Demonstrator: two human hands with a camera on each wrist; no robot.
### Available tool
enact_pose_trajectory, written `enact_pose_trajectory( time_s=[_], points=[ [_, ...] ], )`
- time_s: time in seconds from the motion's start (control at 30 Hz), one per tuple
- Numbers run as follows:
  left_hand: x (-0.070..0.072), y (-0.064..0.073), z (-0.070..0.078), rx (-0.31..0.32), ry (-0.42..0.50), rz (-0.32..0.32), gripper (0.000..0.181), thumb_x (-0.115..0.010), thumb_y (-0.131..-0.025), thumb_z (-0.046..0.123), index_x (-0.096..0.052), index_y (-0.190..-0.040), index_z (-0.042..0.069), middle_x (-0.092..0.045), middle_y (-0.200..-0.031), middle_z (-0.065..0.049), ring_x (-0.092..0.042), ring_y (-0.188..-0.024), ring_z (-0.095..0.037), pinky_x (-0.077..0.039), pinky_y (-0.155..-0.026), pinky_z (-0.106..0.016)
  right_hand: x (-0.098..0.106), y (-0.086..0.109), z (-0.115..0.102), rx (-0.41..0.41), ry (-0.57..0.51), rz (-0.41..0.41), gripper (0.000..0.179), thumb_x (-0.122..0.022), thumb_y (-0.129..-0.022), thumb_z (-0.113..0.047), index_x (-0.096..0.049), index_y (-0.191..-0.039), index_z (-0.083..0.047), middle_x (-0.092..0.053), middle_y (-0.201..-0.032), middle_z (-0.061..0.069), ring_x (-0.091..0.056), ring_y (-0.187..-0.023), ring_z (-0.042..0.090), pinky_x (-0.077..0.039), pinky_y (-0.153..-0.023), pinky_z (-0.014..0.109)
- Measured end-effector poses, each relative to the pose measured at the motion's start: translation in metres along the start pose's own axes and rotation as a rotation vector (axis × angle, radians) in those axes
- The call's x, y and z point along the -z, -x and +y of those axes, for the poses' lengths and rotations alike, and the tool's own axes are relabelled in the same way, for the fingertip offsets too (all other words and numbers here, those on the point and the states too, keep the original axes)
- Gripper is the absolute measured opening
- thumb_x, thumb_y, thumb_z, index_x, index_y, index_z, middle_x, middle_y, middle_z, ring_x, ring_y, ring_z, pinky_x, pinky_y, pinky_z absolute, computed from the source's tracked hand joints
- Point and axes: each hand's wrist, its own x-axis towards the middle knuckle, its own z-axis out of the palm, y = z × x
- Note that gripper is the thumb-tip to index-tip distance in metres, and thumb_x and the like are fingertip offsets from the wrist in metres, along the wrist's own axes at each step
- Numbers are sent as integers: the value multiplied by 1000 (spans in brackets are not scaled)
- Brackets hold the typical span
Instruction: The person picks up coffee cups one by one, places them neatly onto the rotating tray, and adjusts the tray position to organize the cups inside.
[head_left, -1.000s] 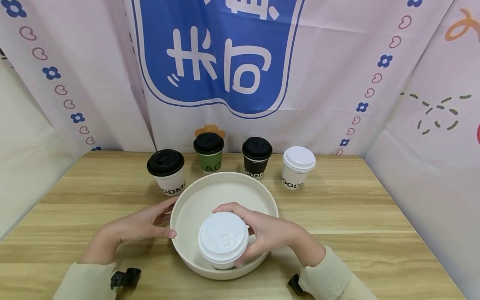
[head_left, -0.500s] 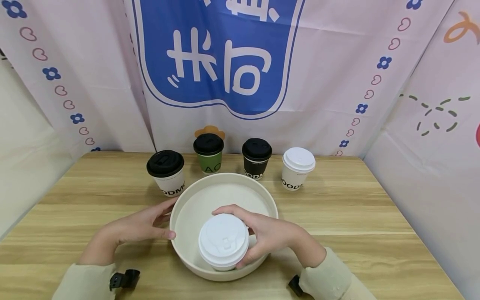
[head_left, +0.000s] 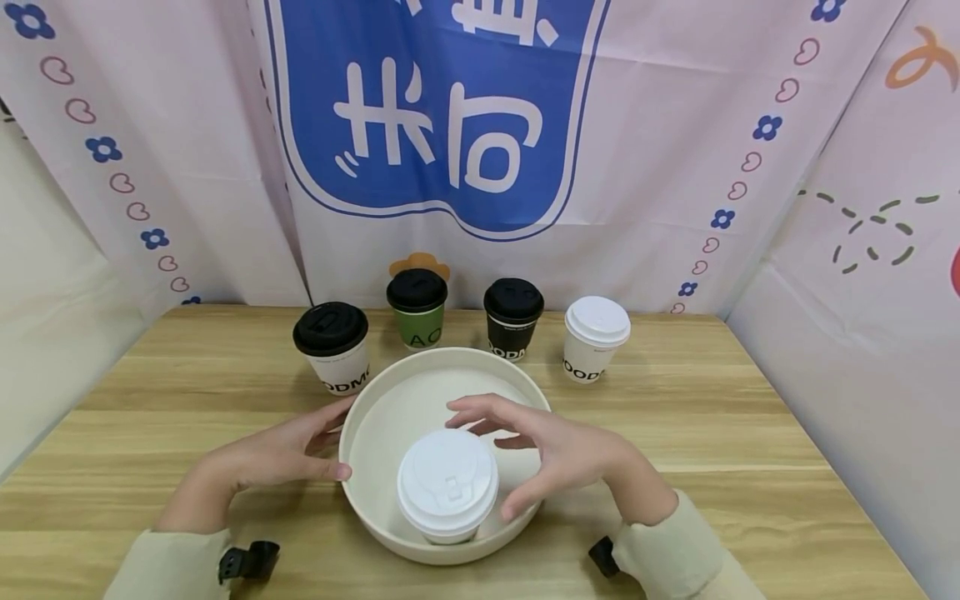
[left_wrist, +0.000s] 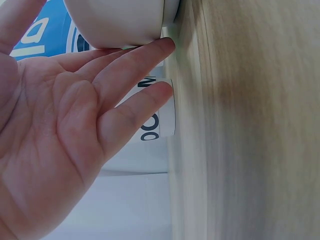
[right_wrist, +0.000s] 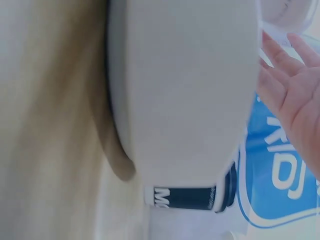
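A round cream tray (head_left: pixel 375 508) with raised sides rests on the wooden table. Inside it, near the front, a paper cup with a white lid (head_left: pixel 448 482) stands upright. My left hand (head_left: pixel 279 450) lies against the tray's left side, thumb at the rim and fingers stretched along the outer wall. The left wrist view shows that palm (left_wrist: pixel 55 130) with straight fingers touching the tray's wall (left_wrist: pixel 122 25). Over the tray's right part is my right hand (head_left: pixel 558 450), fingers spread and loosely bent, apart from the cup and holding nothing. In the right wrist view its fingers (right_wrist: pixel 287 62) rise above the tray wall.
Behind the tray stand a white cup with a black lid (head_left: pixel 333 346), a green cup (head_left: pixel 418 307), a black cup (head_left: pixel 513 318) and a white cup with a white lid (head_left: pixel 596 337). A printed curtain (head_left: pixel 442 125) hangs at the table's back edge.
My right hand has let go of the white-lidded cup, its fingers spreading and drawing back to the right. The cup stays in the tray, and my left hand keeps its place.
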Motion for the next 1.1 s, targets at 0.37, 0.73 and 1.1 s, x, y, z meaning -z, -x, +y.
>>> enact_pose_trajectory(
  time_s=[0.37,0.73,1.1],
  points=[
    [1,3,5,72,17,-4,95,-70,-93,16,-3,-158,-2,-4,-162,-34,-24,-141,-60,-40,-98,-8,29,24,-4,91,48,189,84,-84,-79,-11,-40,-150,-19,-44,-154,1,-46,-140,26,-40,-110,58],
    [3,4,4,79,7,3,95,-70,-93,17,-3,-158,-2,-7,-162,-34,-26,-141,-58,-39,-99,-8,56,51,-7,157,178,461,80,-76,-78,9,-40,-149,-7,-47,-150,13,-49,-138,21,-40,-113,26],
    [2,4,3,70,11,12,95,-71,-92,16,-4,-158,-3,-9,-161,-35,-29,-141,-57,-37,-101,-7,86,78,2,197,111,733,76,-67,-83,16,-39,-150,-4,-47,-153,5,-45,-140,15,-39,-110,17]
  ],
)
